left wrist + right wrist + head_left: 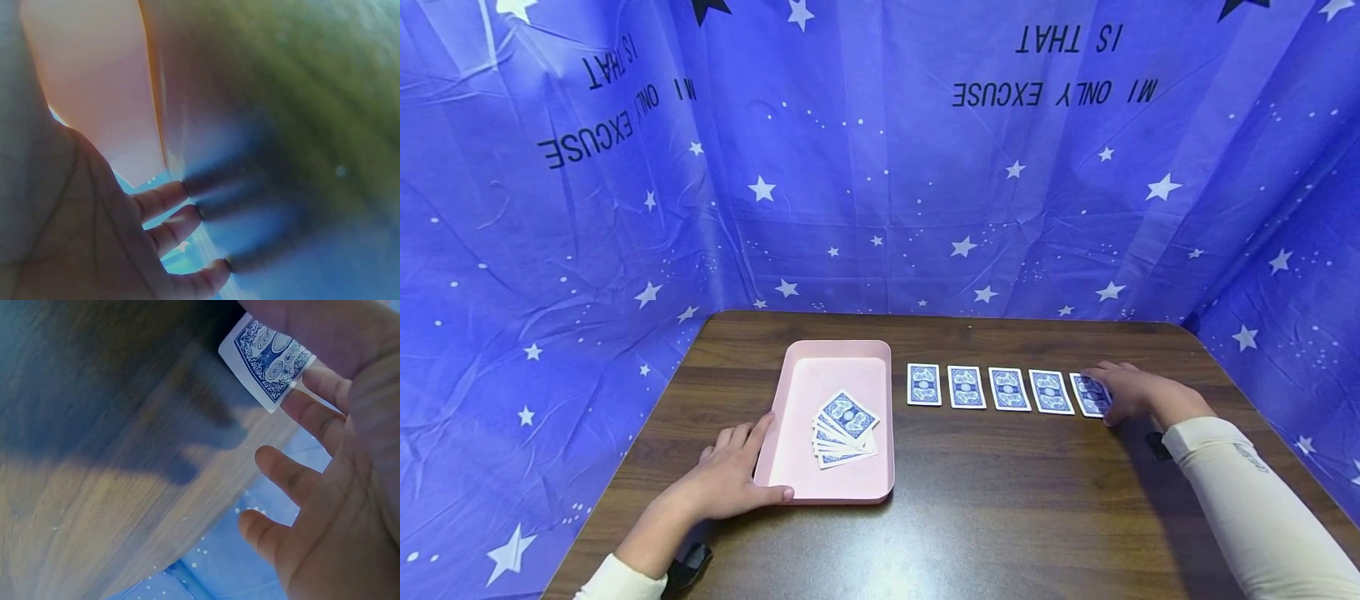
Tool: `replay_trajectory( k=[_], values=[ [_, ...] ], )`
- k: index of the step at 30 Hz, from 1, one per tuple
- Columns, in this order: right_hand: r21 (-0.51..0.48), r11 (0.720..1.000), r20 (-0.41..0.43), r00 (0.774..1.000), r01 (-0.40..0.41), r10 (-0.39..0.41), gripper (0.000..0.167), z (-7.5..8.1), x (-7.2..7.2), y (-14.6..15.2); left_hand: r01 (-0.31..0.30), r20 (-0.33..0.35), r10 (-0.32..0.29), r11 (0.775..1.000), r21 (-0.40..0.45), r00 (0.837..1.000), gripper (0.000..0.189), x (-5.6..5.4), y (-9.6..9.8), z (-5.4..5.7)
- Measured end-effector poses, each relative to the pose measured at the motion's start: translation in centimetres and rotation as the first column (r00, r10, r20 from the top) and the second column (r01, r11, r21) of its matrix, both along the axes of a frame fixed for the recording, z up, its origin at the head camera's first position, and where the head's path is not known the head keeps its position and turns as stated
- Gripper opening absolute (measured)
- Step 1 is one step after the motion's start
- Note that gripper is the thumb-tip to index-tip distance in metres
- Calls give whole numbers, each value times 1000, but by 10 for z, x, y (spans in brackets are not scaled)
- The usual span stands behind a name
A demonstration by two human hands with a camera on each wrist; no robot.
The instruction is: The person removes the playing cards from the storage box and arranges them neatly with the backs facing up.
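Note:
On the far right of the head view my right hand (1138, 392) pinches a blue-backed playing card (1090, 400) by its two short ends, low over the table. The right wrist view shows this card (270, 359) between thumb and fingertips, with the other fingers (289, 474) spread loosely. My left hand (728, 468) rests against the near left corner of a pink tray (808, 375), thumb along the front rim and index finger at the left side. Inside the tray lies a fanned pile of playing cards (847, 419), backs up.
Left of the held card, a row of face-down cards (1009, 389) lies evenly spaced on the brown wooden table (1000, 500), beside the tray. A blue star-printed curtain (865, 167) stands behind the table and along both sides.

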State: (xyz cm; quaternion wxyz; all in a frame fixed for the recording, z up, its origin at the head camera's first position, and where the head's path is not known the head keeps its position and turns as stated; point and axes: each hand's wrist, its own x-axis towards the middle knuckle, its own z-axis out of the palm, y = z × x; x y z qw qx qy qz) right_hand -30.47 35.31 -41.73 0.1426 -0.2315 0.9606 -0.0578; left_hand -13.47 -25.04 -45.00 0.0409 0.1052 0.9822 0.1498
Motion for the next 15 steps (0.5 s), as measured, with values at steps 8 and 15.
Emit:
replay_trajectory(
  k=[8, 15],
  values=[
    [2, 1000, -43, 999, -23, 23, 85, 3, 3, -2, -2, 3, 2, 1000, -1, 1000, 122, 0, -1, 2],
    [48, 999, -81, 997, -11, 14, 87, 5, 4, -4, 3, -10, -3, 1000, -5, 1000, 122, 1, -1, 2]
  ],
)
